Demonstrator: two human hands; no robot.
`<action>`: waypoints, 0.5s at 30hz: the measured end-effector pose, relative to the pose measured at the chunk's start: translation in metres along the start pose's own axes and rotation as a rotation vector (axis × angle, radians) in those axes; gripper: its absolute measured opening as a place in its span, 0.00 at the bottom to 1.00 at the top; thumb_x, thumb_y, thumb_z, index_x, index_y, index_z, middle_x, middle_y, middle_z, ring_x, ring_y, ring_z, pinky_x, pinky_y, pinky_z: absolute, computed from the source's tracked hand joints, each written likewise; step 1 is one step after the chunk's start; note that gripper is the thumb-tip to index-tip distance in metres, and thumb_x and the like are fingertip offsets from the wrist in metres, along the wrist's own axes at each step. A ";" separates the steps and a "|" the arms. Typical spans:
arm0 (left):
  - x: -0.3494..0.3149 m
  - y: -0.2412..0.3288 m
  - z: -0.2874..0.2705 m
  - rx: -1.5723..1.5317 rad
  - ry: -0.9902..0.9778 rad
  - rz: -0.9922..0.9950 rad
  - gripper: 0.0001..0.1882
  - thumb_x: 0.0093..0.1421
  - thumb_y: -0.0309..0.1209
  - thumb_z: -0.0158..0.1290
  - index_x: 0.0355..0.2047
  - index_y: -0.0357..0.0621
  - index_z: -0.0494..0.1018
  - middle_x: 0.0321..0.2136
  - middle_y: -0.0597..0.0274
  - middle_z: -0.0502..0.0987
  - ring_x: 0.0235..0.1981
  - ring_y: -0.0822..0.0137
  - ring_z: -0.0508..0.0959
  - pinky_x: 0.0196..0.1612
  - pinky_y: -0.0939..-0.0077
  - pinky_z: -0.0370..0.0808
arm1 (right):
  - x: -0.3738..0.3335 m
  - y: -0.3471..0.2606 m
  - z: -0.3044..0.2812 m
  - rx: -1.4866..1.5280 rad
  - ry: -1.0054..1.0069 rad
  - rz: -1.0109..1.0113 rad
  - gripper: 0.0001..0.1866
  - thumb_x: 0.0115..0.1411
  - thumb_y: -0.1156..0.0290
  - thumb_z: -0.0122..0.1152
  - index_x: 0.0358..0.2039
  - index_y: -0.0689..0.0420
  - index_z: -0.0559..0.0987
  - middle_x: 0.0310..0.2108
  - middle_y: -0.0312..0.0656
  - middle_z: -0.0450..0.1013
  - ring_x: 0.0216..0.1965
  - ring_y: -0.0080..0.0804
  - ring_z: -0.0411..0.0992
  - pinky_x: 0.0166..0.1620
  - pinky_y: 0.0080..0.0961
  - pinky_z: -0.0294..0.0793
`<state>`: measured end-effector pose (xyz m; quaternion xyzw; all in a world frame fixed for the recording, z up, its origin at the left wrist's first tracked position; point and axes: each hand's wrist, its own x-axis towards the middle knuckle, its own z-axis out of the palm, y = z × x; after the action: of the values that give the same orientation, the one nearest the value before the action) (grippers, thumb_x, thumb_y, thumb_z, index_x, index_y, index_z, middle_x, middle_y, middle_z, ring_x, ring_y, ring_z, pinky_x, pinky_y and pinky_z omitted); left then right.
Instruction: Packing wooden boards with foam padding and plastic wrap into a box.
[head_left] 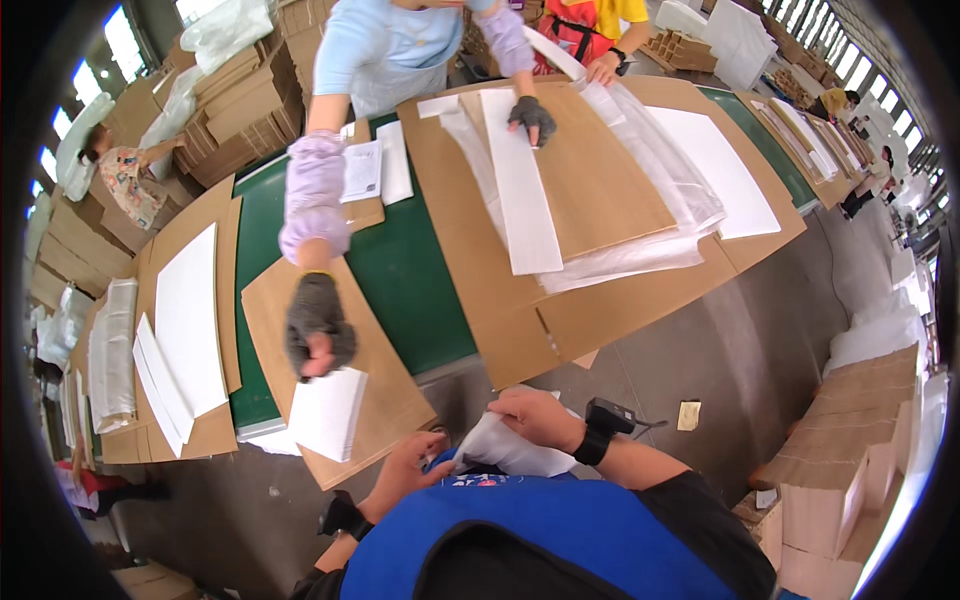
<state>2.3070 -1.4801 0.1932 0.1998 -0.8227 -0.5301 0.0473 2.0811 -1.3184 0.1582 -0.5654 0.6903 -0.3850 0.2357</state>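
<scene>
My right hand is closed on the upper edge of a soft, thin white sheet, in front of my blue apron. My left hand is curled shut by the sheet's left end, against a bit of blue fabric; what its fingers pinch is hidden. Both hands are near my body, short of the table. Across from me, a co-worker's grey-gloved hand is over a white foam board on a cardboard piece. The co-worker's other gloved hand presses a long white strip.
The green table carries large cardboard sheets, a brown panel on clear wrap and white foam boards. Another person's hand rests at the far edge. Stacked cartons stand at my right.
</scene>
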 end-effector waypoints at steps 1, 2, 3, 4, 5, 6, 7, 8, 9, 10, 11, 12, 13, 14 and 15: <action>0.008 0.004 0.021 0.037 -0.029 -0.017 0.23 0.54 0.33 0.65 0.48 0.37 0.73 0.40 0.51 0.77 0.42 0.58 0.77 0.45 0.69 0.74 | -0.006 0.001 -0.017 -0.037 0.040 -0.026 0.08 0.56 0.73 0.58 0.37 0.59 0.79 0.32 0.44 0.75 0.38 0.45 0.74 0.39 0.37 0.74; 0.015 0.009 0.038 0.075 -0.062 -0.035 0.24 0.54 0.35 0.65 0.48 0.37 0.73 0.41 0.50 0.77 0.43 0.57 0.76 0.46 0.68 0.73 | -0.014 0.002 -0.032 -0.072 0.083 -0.050 0.09 0.55 0.75 0.58 0.38 0.59 0.79 0.32 0.44 0.74 0.37 0.44 0.74 0.38 0.36 0.74; 0.021 0.014 0.053 0.084 -0.061 -0.032 0.24 0.54 0.35 0.65 0.48 0.37 0.73 0.41 0.50 0.77 0.43 0.57 0.76 0.46 0.68 0.73 | -0.023 0.003 -0.044 -0.070 0.090 -0.055 0.09 0.55 0.75 0.58 0.38 0.59 0.79 0.32 0.44 0.74 0.37 0.44 0.74 0.38 0.36 0.74; 0.029 0.019 0.067 -0.007 -0.173 -0.082 0.24 0.55 0.34 0.64 0.49 0.37 0.73 0.42 0.49 0.77 0.45 0.56 0.76 0.48 0.67 0.72 | -0.032 0.004 -0.056 -0.069 0.126 -0.059 0.10 0.55 0.76 0.58 0.38 0.58 0.79 0.32 0.43 0.74 0.37 0.44 0.74 0.38 0.35 0.74; 0.036 0.024 0.080 -0.099 -0.285 -0.133 0.24 0.55 0.34 0.64 0.49 0.37 0.73 0.43 0.48 0.76 0.46 0.55 0.75 0.50 0.67 0.71 | -0.039 0.008 -0.067 -0.068 0.160 -0.063 0.10 0.54 0.76 0.59 0.39 0.58 0.79 0.32 0.43 0.74 0.37 0.44 0.74 0.38 0.35 0.74; 0.040 0.028 0.092 -0.095 -0.284 -0.132 0.24 0.55 0.34 0.64 0.49 0.37 0.73 0.43 0.48 0.76 0.46 0.55 0.75 0.50 0.67 0.71 | -0.047 0.013 -0.075 -0.067 0.163 -0.065 0.10 0.54 0.76 0.59 0.39 0.58 0.79 0.32 0.43 0.74 0.37 0.44 0.74 0.38 0.35 0.74; 0.044 0.034 0.101 -0.177 -0.331 -0.116 0.23 0.55 0.34 0.64 0.49 0.37 0.73 0.43 0.48 0.76 0.47 0.55 0.75 0.51 0.66 0.71 | -0.055 0.019 -0.081 -0.057 0.152 -0.051 0.10 0.54 0.76 0.59 0.39 0.58 0.79 0.32 0.43 0.74 0.37 0.44 0.74 0.38 0.34 0.74; 0.048 0.040 0.110 -0.260 -0.378 -0.101 0.23 0.56 0.33 0.63 0.50 0.37 0.73 0.43 0.48 0.76 0.48 0.55 0.75 0.52 0.66 0.70 | -0.060 0.024 -0.087 -0.045 0.141 -0.036 0.10 0.54 0.76 0.59 0.39 0.58 0.79 0.32 0.43 0.74 0.37 0.44 0.74 0.38 0.34 0.74; 0.053 0.045 0.116 -0.258 -0.378 -0.102 0.23 0.56 0.33 0.63 0.50 0.37 0.73 0.43 0.48 0.76 0.48 0.55 0.75 0.52 0.66 0.70 | -0.063 0.029 -0.092 -0.044 0.142 -0.037 0.10 0.54 0.76 0.59 0.39 0.58 0.79 0.32 0.43 0.74 0.37 0.44 0.74 0.38 0.34 0.74; 0.061 0.058 0.118 -0.251 -0.394 -0.068 0.23 0.56 0.33 0.63 0.49 0.38 0.73 0.44 0.48 0.76 0.48 0.54 0.75 0.53 0.65 0.70 | -0.066 0.033 -0.097 -0.046 0.174 -0.033 0.09 0.53 0.76 0.59 0.37 0.58 0.79 0.31 0.43 0.74 0.36 0.44 0.74 0.37 0.34 0.74; 0.069 0.066 0.120 -0.245 -0.410 -0.034 0.22 0.55 0.32 0.63 0.49 0.39 0.73 0.44 0.48 0.76 0.49 0.52 0.75 0.53 0.64 0.70 | -0.069 0.037 -0.102 -0.049 0.205 -0.028 0.08 0.53 0.76 0.60 0.36 0.57 0.78 0.30 0.42 0.74 0.35 0.44 0.74 0.37 0.35 0.74; 0.075 0.069 0.123 -0.246 -0.415 -0.035 0.22 0.55 0.32 0.63 0.49 0.39 0.73 0.44 0.48 0.76 0.49 0.52 0.75 0.53 0.64 0.70 | -0.069 0.040 -0.107 -0.049 0.207 -0.023 0.08 0.53 0.76 0.60 0.36 0.57 0.78 0.30 0.42 0.74 0.35 0.44 0.74 0.37 0.35 0.74; 0.081 0.069 0.125 -0.138 -0.378 0.002 0.20 0.56 0.31 0.62 0.48 0.40 0.74 0.44 0.48 0.76 0.48 0.52 0.75 0.52 0.64 0.71 | -0.066 0.042 -0.114 -0.098 0.202 -0.034 0.07 0.53 0.76 0.59 0.34 0.57 0.78 0.28 0.42 0.73 0.34 0.44 0.74 0.35 0.35 0.73; 0.088 0.068 0.126 -0.032 -0.341 0.039 0.19 0.56 0.31 0.62 0.48 0.40 0.74 0.43 0.48 0.76 0.48 0.51 0.75 0.52 0.63 0.71 | -0.062 0.044 -0.121 -0.148 0.196 -0.044 0.05 0.52 0.76 0.59 0.32 0.56 0.77 0.27 0.41 0.72 0.32 0.44 0.73 0.34 0.36 0.73; 0.095 0.067 0.128 -0.036 -0.350 0.040 0.19 0.56 0.31 0.62 0.48 0.40 0.74 0.43 0.48 0.76 0.48 0.51 0.75 0.52 0.63 0.71 | -0.057 0.045 -0.129 -0.150 0.198 -0.035 0.05 0.52 0.76 0.59 0.32 0.56 0.77 0.27 0.41 0.72 0.32 0.44 0.73 0.34 0.36 0.73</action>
<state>2.1646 -1.3834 0.1844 0.0874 -0.8125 -0.5705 -0.0824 1.9701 -1.2262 0.1926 -0.5525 0.7271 -0.3905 0.1167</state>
